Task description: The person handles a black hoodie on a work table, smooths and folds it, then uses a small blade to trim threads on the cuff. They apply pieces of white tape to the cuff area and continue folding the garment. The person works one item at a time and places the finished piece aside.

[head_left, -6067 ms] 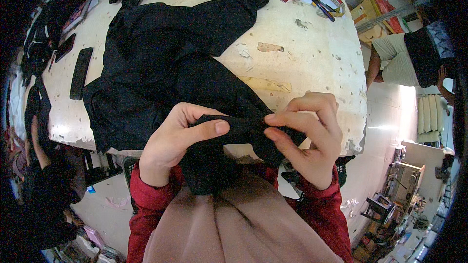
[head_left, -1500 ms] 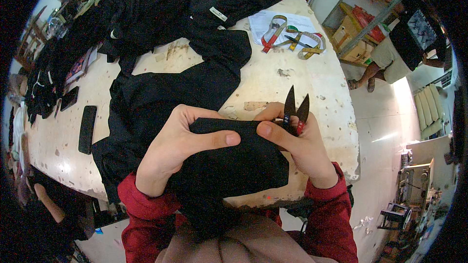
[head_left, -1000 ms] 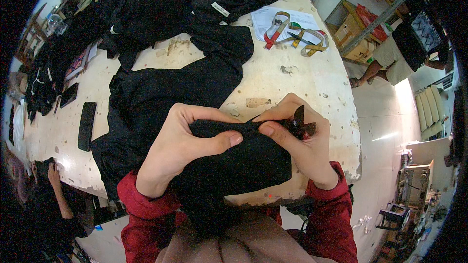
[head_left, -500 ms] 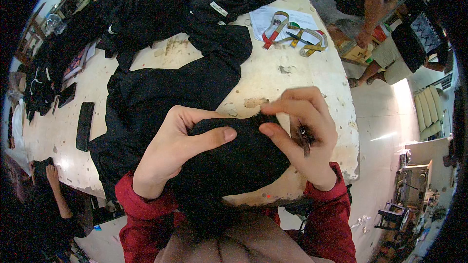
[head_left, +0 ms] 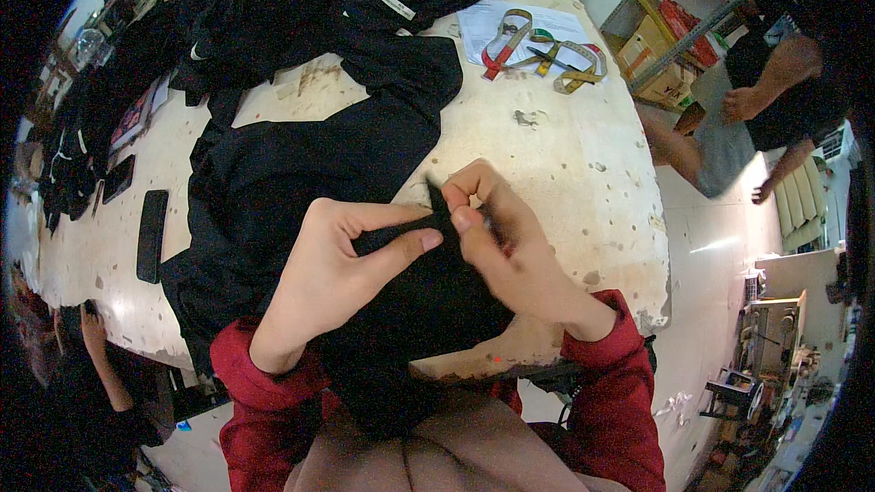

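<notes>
A piece of black fabric (head_left: 428, 310), seemingly part of a garment, hangs over the table's near edge towards my lap. My left hand (head_left: 342, 260) is closed on it, pinching its upper edge between thumb and fingers. Close beside, my right hand (head_left: 501, 241) pinches the same fabric, whose dark tip sticks up past the fingers. A small dark object lies within the curled fingers of my right hand, too blurred to name. More of the black cloth (head_left: 301, 173) spreads across the table to the left and away from me.
Black garments (head_left: 273, 27) with white labels heap at the table's far side. A tape measure (head_left: 547, 50) and a pen rest on a paper sheet (head_left: 469, 32). A dark phone-like slab (head_left: 152, 237) lies left. A co-worker (head_left: 775, 91) is beyond the right edge; another person's arm (head_left: 100, 355) shows lower left.
My right hand has moved left, close to my left hand, and the fabric edge between them is now bunched. The co-worker at the right has shifted position.
</notes>
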`<state>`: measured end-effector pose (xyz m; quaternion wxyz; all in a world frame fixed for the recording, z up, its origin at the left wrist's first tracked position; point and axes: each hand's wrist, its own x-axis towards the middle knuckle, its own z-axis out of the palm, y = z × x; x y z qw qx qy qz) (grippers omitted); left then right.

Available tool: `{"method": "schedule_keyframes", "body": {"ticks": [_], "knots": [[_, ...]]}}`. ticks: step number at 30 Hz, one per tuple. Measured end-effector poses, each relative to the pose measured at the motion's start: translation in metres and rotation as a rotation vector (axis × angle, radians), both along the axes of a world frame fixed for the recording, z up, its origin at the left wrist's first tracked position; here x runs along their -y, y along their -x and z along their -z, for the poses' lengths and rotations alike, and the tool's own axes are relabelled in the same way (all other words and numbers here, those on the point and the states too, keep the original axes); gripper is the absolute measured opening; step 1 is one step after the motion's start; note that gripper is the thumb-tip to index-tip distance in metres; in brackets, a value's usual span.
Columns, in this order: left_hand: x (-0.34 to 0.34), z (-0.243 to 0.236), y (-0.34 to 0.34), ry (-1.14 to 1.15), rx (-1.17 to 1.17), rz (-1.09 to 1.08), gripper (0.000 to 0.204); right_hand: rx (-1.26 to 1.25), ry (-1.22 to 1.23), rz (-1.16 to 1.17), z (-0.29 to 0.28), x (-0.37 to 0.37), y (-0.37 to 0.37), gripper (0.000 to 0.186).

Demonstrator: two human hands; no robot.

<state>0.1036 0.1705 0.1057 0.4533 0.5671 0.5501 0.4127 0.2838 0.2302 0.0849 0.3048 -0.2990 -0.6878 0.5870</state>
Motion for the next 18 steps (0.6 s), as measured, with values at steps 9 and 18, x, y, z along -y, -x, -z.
{"method": "schedule_keyframes", "body": {"ticks": [9, 18], "knots": [[0.000, 0.003, 0.003, 0.258, 0.504, 0.127, 0.021, -0.026, -0.430, 0.180, -0.029, 0.000, -0.016, 0.016], [-0.001, 0.003, -0.002, 0.174, 0.346, 0.036, 0.017, 0.211, -0.778, 0.116, -0.014, 0.009, -0.008, 0.030]]}}
